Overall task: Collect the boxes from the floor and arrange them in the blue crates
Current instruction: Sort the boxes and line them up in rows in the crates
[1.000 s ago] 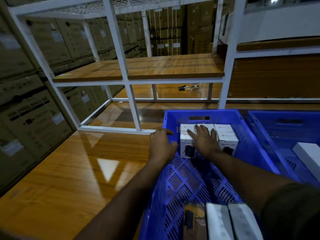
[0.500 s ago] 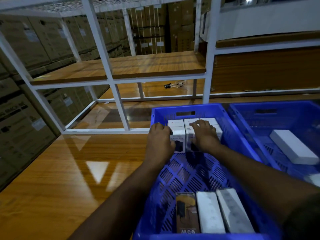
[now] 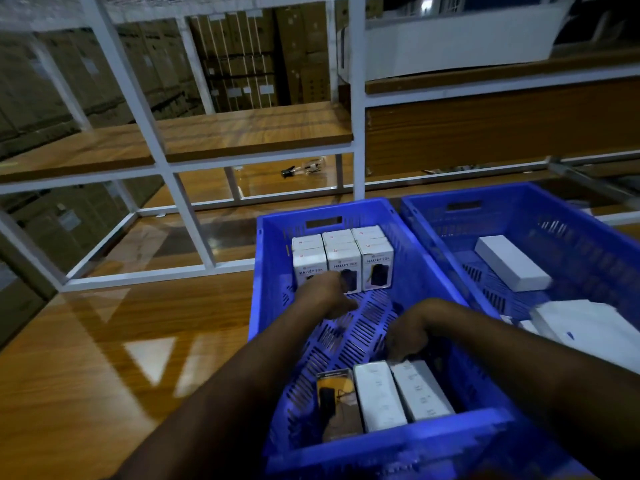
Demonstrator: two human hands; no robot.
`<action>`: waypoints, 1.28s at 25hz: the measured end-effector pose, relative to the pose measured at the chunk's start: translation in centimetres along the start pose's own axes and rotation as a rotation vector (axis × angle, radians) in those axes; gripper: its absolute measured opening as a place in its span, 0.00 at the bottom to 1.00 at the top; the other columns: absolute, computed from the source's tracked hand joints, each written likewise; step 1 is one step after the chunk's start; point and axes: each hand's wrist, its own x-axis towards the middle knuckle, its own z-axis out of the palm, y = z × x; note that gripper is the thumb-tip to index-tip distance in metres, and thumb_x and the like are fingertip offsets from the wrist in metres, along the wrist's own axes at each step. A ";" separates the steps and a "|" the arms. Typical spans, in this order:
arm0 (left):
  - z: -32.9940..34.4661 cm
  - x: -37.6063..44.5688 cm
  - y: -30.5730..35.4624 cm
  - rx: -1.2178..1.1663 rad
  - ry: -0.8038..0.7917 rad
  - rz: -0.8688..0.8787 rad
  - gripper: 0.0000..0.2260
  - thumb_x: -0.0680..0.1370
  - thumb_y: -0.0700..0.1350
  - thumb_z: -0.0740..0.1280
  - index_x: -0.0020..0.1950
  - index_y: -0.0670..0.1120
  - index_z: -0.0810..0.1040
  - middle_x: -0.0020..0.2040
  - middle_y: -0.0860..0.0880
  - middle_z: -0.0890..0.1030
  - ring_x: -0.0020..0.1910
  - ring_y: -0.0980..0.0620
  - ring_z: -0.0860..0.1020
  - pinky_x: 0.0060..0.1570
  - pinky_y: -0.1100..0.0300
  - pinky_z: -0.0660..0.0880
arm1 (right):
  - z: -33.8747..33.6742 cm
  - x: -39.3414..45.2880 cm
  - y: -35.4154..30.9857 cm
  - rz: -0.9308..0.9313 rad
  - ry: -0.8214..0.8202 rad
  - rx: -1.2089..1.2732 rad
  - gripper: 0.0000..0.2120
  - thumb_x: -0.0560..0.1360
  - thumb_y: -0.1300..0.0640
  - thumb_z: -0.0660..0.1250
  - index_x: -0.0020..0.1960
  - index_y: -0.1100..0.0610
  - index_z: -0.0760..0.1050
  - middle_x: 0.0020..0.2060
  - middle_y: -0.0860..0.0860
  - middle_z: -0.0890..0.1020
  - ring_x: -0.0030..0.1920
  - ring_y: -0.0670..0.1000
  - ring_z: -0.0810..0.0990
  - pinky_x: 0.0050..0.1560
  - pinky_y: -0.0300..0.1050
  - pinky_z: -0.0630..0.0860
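Note:
A blue crate (image 3: 266, 271) stands on the wooden floor in front of me. Several small white boxes (image 3: 375, 263) stand packed in rows against its far wall. At its near end lie a dark box (image 3: 337, 403) and two long white boxes (image 3: 379, 393). My left hand (image 3: 329, 296) hovers inside the crate just in front of the white rows, fingers loosely curled, holding nothing. My right hand (image 3: 408, 332) is lower, its fingertips at the far ends of the long white boxes; whether it grips one is unclear. A second blue crate (image 3: 433, 230) on the right holds larger white boxes (image 3: 509, 261).
A white metal rack (image 3: 173, 188) with wooden shelves stands just behind the crates. Stacked cardboard cartons (image 3: 242, 64) fill the left side and background. A small dark tool (image 3: 287, 173) lies on the floor under the rack. Glossy wooden floor (image 3: 121, 341) spreads to the left.
Both hands have pulled back from the white box rows at the far end. The right hand dropped to the long boxes at the near end. My view shifted left and down.

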 end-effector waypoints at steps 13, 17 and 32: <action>1.0 0.2 0.6 -0.304 0.127 -0.037 0.14 0.78 0.54 0.71 0.58 0.46 0.80 0.50 0.49 0.79 0.52 0.46 0.80 0.53 0.51 0.79 | 0.1 0.6 0.2 0.028 0.089 0.120 0.14 0.73 0.48 0.73 0.45 0.59 0.77 0.38 0.52 0.77 0.37 0.52 0.75 0.40 0.46 0.74; 1.4 0.0 0.6 -0.296 0.053 -0.021 0.19 0.77 0.55 0.72 0.64 0.47 0.78 0.55 0.47 0.83 0.52 0.46 0.81 0.54 0.50 0.79 | -0.6 0.0 1.4 0.072 0.479 0.429 0.23 0.66 0.43 0.74 0.54 0.55 0.73 0.47 0.53 0.80 0.45 0.54 0.79 0.42 0.46 0.77; 2.1 -0.8 1.4 -0.681 -0.028 0.084 0.38 0.66 0.58 0.81 0.68 0.48 0.66 0.61 0.50 0.77 0.57 0.49 0.79 0.54 0.49 0.81 | -2.3 -1.0 2.4 -0.232 0.986 1.368 0.17 0.73 0.59 0.71 0.59 0.57 0.71 0.49 0.50 0.76 0.48 0.50 0.77 0.52 0.54 0.78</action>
